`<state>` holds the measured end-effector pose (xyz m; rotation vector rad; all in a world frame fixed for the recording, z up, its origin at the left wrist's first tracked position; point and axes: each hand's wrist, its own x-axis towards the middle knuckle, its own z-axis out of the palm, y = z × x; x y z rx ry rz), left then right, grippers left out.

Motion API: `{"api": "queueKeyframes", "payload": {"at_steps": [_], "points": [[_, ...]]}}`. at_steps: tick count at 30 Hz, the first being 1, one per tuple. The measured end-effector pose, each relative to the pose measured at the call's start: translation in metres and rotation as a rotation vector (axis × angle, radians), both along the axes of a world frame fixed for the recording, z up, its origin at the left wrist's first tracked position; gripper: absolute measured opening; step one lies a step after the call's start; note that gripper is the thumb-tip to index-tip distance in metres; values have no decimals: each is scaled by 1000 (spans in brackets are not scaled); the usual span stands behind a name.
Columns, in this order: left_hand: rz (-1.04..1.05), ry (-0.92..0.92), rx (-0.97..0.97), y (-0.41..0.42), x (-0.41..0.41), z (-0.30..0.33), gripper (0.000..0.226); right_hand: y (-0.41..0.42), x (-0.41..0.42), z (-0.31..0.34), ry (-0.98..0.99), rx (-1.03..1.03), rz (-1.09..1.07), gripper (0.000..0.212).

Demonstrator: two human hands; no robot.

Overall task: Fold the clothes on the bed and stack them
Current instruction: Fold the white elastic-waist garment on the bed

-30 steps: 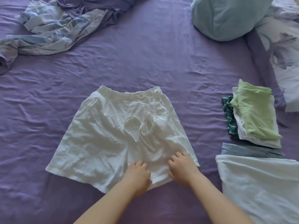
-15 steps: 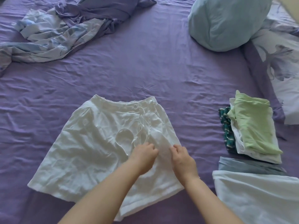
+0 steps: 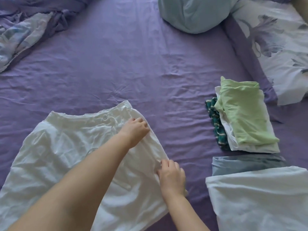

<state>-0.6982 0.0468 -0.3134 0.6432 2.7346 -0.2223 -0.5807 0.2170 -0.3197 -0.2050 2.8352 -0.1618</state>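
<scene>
Both your hands have moved from the hem up the shorts' (image 3: 70, 157) right side: your left hand (image 3: 135, 130) now lies near the waistband corner, fingers curled onto the cloth, and your right hand (image 3: 171, 176) pinches the side edge lower down. Whether the left truly grips, I cannot tell. The shorts lie flat on the bed (image 3: 150, 67). You seem set to fold: lift that edge and carry it across, away from the stack (image 3: 241, 120) beyond your right fingers.
</scene>
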Motion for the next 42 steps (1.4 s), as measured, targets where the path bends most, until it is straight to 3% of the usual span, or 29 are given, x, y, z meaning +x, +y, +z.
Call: {"api": "queueKeyframes", "payload": {"at_steps": [3,5,10,13,16,20,23,27,29,34,37,42], "points": [[-56,54,-61,1,-5,-3,30,5,-10,-3,12,-25,-46,36],[33,108,-26,6,-15,2,28,16,-26,-3,-48,-39,-139,11],[376,-7,187,36,-32,1,25,31,-55,3,64,59,-193,12],[484,-71,261,40,-24,-10,28,12,-50,10,182,-28,-56,29],[359,-14,259,29,-5,-20,43,-5,-30,8,118,-61,189,38],[342,1,180,2,18,-24,67,2,-8,9,-39,62,122,66],[421,-8,136,-21,22,-24,74,-4,2,17,-12,112,97,79],[439,-136,48,-47,16,-30,72,-33,20,16,-26,115,376,93],[434,-177,10,-55,9,-31,72,-36,29,14,-142,139,340,95],[447,-130,64,-58,16,-20,69,-59,45,21,-195,181,214,86],[344,-41,178,-68,52,-13,63,-91,45,24,-241,66,330,72],[344,-146,191,-121,131,-9,60,-121,55,27,-271,160,221,45]]}}
